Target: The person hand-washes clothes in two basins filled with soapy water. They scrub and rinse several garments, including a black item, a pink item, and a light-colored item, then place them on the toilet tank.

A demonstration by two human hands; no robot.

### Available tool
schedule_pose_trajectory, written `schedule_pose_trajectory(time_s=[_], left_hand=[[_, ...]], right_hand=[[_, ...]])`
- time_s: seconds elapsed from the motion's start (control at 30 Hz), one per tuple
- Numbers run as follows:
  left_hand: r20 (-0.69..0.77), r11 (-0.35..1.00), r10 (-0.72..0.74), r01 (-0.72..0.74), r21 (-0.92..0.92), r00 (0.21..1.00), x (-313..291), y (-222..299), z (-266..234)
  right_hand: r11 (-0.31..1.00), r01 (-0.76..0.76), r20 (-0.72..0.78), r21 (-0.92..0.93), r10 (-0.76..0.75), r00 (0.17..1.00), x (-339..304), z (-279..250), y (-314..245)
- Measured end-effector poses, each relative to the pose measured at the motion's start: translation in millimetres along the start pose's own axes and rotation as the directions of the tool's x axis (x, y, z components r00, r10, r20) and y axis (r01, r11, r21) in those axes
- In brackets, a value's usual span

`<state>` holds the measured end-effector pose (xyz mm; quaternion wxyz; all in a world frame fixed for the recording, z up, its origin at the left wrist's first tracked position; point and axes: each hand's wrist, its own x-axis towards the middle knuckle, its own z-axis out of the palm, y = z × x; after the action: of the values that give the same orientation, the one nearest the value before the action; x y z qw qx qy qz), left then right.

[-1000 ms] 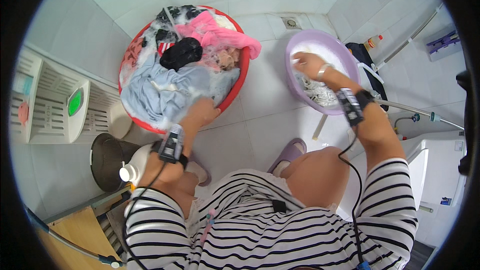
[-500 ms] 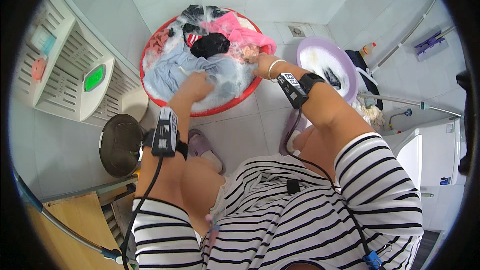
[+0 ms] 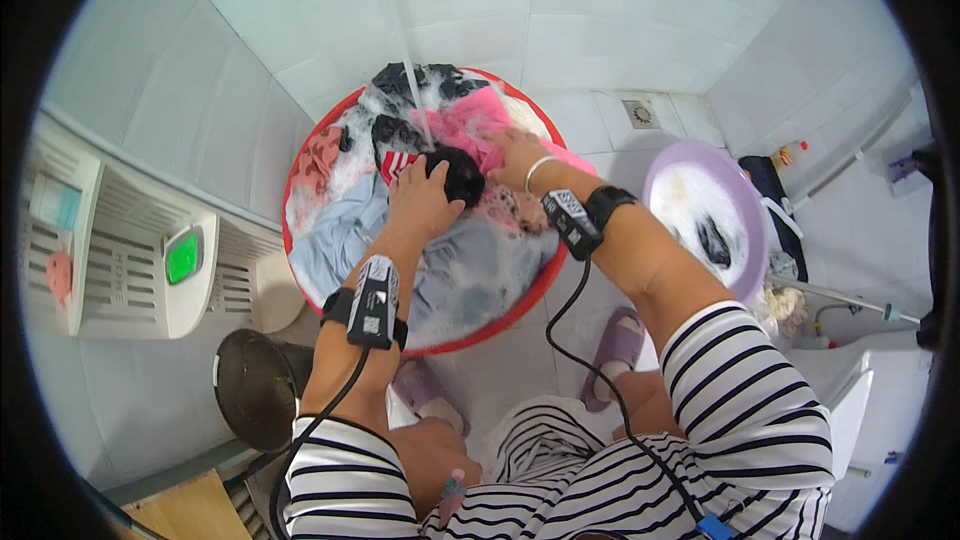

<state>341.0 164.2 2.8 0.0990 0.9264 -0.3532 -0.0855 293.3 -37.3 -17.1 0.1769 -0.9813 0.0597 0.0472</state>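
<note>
The round red washtub (image 3: pixel 538 292) holds foamy laundry; the lilac basin (image 3: pixel 757 240) stands to its right. A light-blue garment (image 3: pixel 350 230) lies inside the tub's left side, and a pink garment (image 3: pixel 465 115) toward the back. The right hand (image 3: pixel 518 155), in the lilac basin a second ago, now touches the pink garment; whether it pinches is unclear. The left hand (image 3: pixel 420 198) has moved from the blue cloth, fingers spread, onto the wet black bundle (image 3: pixel 462 175) mid-tub.
</note>
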Motion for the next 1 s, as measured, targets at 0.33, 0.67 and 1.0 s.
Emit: schedule_pose_trajectory(time_s=[0.33,0.67,1.0], left_hand=[[0.158,0.997,-0.010,0.021,-0.071,0.987,-6.5,-28.6,19.8],[0.362,0.994,0.037,0.002,-0.107,0.932,-36.6,-25.1,9.5],[0.442,0.984,0.073,0.007,-0.177,0.894,-24.2,-44.9,20.5]], right_hand=[[0.990,0.138,0.170,0.037,-0.142,0.975,64.2,-132.4,9.9],[0.837,-0.121,-0.527,-0.534,-0.217,0.822,50.9,-465.0,-123.0],[0.959,-0.072,-0.901,-0.275,-0.231,0.368,94.5,-586.4,-206.7]])
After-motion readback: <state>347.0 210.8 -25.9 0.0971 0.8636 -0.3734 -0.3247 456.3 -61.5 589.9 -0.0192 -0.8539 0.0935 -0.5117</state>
